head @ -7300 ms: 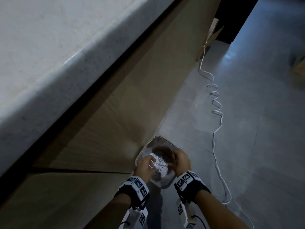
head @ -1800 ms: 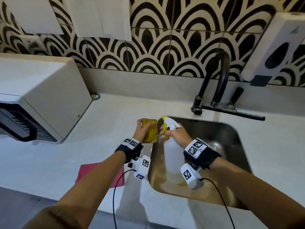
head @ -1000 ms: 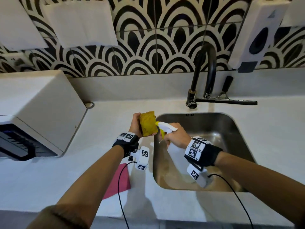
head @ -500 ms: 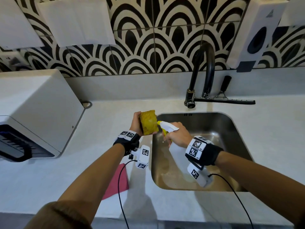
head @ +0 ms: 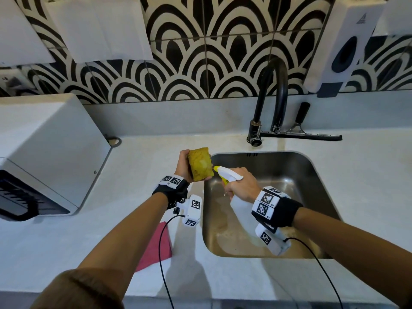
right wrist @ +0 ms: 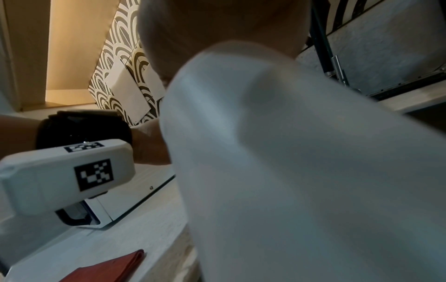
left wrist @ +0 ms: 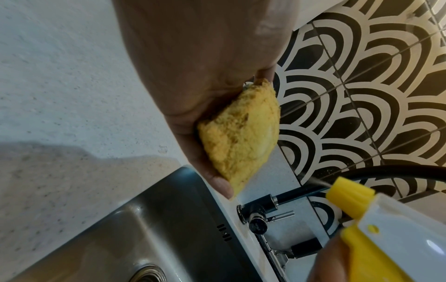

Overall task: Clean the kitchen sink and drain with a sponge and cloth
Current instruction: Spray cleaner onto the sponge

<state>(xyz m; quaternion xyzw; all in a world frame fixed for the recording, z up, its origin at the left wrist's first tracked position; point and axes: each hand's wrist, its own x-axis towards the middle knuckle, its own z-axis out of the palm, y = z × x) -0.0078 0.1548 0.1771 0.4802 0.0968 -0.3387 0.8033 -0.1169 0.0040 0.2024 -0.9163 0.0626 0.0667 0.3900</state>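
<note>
My left hand (head: 181,167) grips a yellow sponge (head: 200,166) upright at the sink's back-left corner; the left wrist view shows the sponge (left wrist: 241,135) in my palm. My right hand (head: 239,186) holds a white spray bottle (head: 242,210) with a yellow nozzle (head: 217,168) aimed at the sponge from a few centimetres away. A fine spray leaves the nozzle (left wrist: 347,194) in the left wrist view. The bottle's body (right wrist: 301,162) fills the right wrist view. The steel sink (head: 316,186) lies below both hands, its drain (left wrist: 144,274) partly seen. A folded red cloth (head: 156,246) lies on the counter under my left forearm.
A black faucet (head: 274,97) and a black squeegee (head: 312,136) stand behind the sink. A white appliance (head: 44,152) fills the counter's left side. A white dispenser (head: 343,43) hangs on the patterned tile wall at the right. Cables trail from both wrist cameras.
Since 7.3 s ago I left the floor bin and came to the sink. Over the last second both hands hold nearly still, the nozzle staying aimed at the sponge.
</note>
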